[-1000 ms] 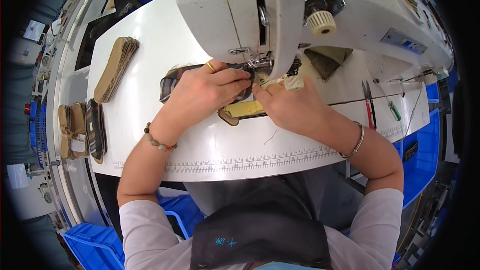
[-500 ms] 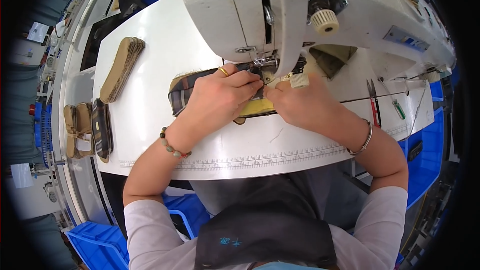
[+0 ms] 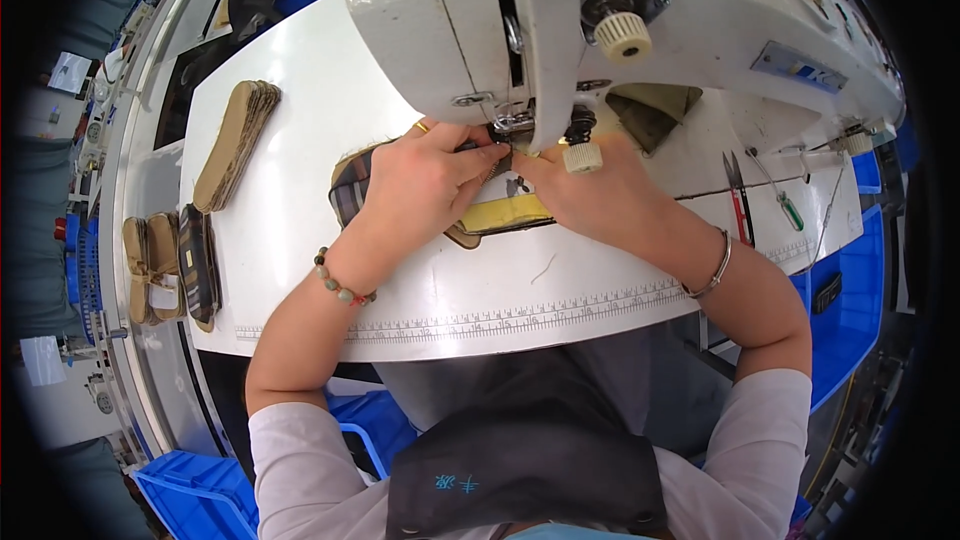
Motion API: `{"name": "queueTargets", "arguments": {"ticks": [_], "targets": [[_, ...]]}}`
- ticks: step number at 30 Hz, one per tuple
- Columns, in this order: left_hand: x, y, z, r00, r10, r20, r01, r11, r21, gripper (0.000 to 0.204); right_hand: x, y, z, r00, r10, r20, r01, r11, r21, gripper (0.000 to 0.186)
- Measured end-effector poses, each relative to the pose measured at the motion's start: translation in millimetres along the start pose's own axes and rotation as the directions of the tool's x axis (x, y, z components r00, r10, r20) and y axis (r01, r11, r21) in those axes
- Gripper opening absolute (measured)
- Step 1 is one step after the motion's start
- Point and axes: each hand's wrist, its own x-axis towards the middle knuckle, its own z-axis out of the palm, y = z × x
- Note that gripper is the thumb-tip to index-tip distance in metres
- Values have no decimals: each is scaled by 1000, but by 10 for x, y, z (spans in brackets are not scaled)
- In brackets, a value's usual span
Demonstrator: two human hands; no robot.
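Observation:
A white sewing machine (image 3: 450, 30) stands over the white table. My left hand (image 3: 420, 180) presses a plaid fabric piece (image 3: 348, 190) beside the presser foot (image 3: 510, 123), thumb and fingers closed on it. My right hand (image 3: 590, 190) has curled fingers at the same piece's right end, just below the foot; what they hold is partly hidden by the fingers and a machine knob (image 3: 582, 158). A yellow strip (image 3: 500, 211) with a brown edge lies below, between my hands.
Brown sole-shaped pieces (image 3: 235, 145) are stacked at left, near tied bundles (image 3: 140, 270) and plaid pieces (image 3: 198, 260). An olive fabric piece (image 3: 648, 115) lies behind my right hand. Red-handled snips (image 3: 738, 200) and a green-handled screwdriver (image 3: 785, 205) lie right. Blue bins (image 3: 840, 330) flank the table.
My hands have shifted slightly at the presser foot, still on the plaid piece. More of the area between my fingertips shows now. The whole view has moved a little.

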Motion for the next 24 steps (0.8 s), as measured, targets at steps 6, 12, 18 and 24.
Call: {"name": "queueTargets", "arguments": {"ticks": [6,12,18,24], "targets": [[8,-69,-76,993,112,-31,-113,993,-43,23,-41,-62,-44,999,-42,8,42,999,7,18],[29,-68,-168,992,38,123,-21,991,-132,24,-17,-161,-95,998,-38,50,35,998,50,15],[37,-19,-171,990,48,134,-36,995,-91,29,-5,-186,-120,999,-35,29,33,996,78,12],[23,-8,-154,995,37,96,-31,997,-66,27,-4,-181,-97,999,-22,50,18,997,76,12]]}}
